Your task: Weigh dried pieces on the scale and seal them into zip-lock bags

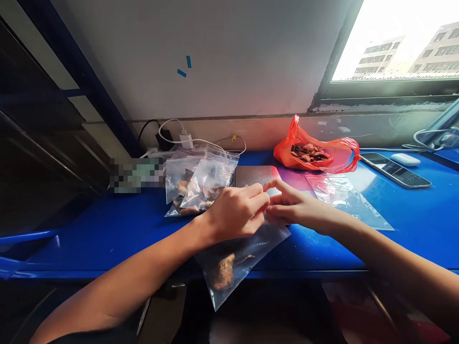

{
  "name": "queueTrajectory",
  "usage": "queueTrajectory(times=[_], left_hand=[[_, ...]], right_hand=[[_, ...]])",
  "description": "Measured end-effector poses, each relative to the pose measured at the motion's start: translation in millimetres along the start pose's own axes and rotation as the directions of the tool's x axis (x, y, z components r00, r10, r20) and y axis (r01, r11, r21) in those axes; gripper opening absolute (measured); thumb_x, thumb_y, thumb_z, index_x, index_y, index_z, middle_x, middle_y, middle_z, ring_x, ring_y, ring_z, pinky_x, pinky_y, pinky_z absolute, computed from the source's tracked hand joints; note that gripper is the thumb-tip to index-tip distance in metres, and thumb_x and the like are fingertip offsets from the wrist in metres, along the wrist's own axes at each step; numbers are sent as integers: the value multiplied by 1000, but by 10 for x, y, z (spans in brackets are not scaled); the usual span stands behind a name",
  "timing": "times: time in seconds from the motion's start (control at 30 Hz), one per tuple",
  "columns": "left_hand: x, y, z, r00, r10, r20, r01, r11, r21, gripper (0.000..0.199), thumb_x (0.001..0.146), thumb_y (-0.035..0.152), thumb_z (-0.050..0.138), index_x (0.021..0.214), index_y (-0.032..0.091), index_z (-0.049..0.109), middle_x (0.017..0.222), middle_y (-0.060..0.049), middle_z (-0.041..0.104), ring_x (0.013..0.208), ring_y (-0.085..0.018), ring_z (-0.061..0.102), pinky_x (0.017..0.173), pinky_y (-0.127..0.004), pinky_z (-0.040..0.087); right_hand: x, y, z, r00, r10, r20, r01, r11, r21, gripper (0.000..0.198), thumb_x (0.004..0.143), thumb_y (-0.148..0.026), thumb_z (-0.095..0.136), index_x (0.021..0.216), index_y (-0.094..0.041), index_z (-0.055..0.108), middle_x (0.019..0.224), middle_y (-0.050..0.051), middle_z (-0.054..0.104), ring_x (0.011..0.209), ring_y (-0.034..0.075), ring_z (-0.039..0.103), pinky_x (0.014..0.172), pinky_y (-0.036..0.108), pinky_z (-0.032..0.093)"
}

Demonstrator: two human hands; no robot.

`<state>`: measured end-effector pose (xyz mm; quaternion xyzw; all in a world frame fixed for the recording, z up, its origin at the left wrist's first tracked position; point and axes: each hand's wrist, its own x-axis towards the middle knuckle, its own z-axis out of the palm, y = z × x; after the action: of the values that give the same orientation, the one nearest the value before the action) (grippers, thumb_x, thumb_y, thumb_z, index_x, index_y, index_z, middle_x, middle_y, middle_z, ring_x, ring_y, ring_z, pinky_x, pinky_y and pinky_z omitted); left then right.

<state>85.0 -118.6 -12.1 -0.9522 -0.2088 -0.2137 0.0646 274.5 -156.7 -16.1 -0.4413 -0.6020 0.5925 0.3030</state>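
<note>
1. Left hand (pixel 244 210), centre of the frame, pinches the top of one clear bag (pixel 263 243).
2. Right hand (pixel 301 206) curls its fingers beside it; I cannot tell whether they grip.
3. The clear bag, lower centre, holds one brown lump (pixel 224 271).
4. At least two zip bags (pixel 217 172), left of centre, contain brown chunks (pixel 189 210).
5. One red bag (pixel 283 149), right of centre, holds many brown scraps (pixel 309 154).
</note>
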Motion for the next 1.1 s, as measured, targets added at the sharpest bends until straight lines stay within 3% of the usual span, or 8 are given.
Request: queueTrajectory(times=[0.2, 0.33, 0.43, 0.6, 0.73, 0.83, 0.97, 1.1], left_hand=[[12, -77, -68, 999, 32, 36, -25, 983, -180, 11, 85, 17, 56, 94, 18, 61, 101, -5, 60, 84, -15, 61, 70, -25, 50], [28, -123, -59, 997, 39, 62, -29, 986, -165, 12, 94, 22, 51, 97, 18, 62, 104, -6, 57, 89, -16, 59, 75, -26, 50], [38, -110, -40, 993, 88, 84, -79, 992, -98, 17, 97, 19, 45, 94, 17, 62, 97, -5, 59, 86, -16, 57, 73, -26, 48], [42, -80, -103, 982, 144, 123, -137, 988, -65, 17, 95, 15, 44, 90, 18, 60, 91, -4, 62, 83, -16, 56, 71, -26, 46], [36, -115, -143, 991, 69, 115, -48, 983, -175, 17, 97, 19, 44, 91, 19, 60, 85, -2, 64, 80, -15, 59, 70, -25, 45], [31, -184, -136, 994, 9, 113, 10, 986, -166, 15, 97, 22, 45, 96, 20, 60, 91, -1, 67, 83, -15, 63, 70, -25, 45], [32, -335, -170, 995, -63, 79, 75, 985, -156, 12, 96, 24, 46, 98, 22, 58, 89, 1, 67, 75, -13, 61, 64, -24, 42], [33, -508, -269, 987, -130, 98, 141, 984, -111, 11, 93, 25, 49, 96, 22, 59, 86, 1, 67, 74, -13, 60, 65, -24, 41]], right_hand=[[35, 31, 77, 990, -94, -107, 107, 987, 123, 39, 75, -24, 60, 104, -23, 34, 66, -10, 49, 51, 5, 37, 48, 17, 25], [37, 25, 81, 987, -111, -115, 124, 986, 113, 35, 73, -24, 58, 97, -23, 33, 64, -9, 50, 52, 6, 40, 49, 19, 27], [49, 53, 83, 979, -180, -94, 181, 983, 8, 25, 73, -19, 53, 88, -22, 34, 64, -9, 48, 52, 6, 35, 49, 19, 25], [72, 73, -12, 908, -307, -285, 224, 931, -289, 19, 71, -17, 51, 80, -22, 35, 55, -11, 32, 51, 6, 27, 47, 20, 19], [14, -12, -87, 949, -268, -166, 182, 897, -403, 3, 79, -21, 50, 79, -19, 47, 62, -6, 42, 56, 8, 36, 51, 22, 28], [-70, -89, -47, 974, -218, -67, 151, 835, -529, 18, 89, -34, 50, 87, -18, 57, 71, -2, 50, 63, 10, 42, 56, 23, 32], [-145, -152, 16, 986, -163, -30, 131, 878, -460, 35, 93, -51, 45, 81, -19, 52, 74, -1, 49, 66, 11, 43, 57, 23, 35], [-140, -181, -28, 965, -214, -150, 153, 927, -342, 47, 89, -61, 47, 71, -18, 51, 70, 1, 49, 66, 12, 44, 57, 24, 37]])
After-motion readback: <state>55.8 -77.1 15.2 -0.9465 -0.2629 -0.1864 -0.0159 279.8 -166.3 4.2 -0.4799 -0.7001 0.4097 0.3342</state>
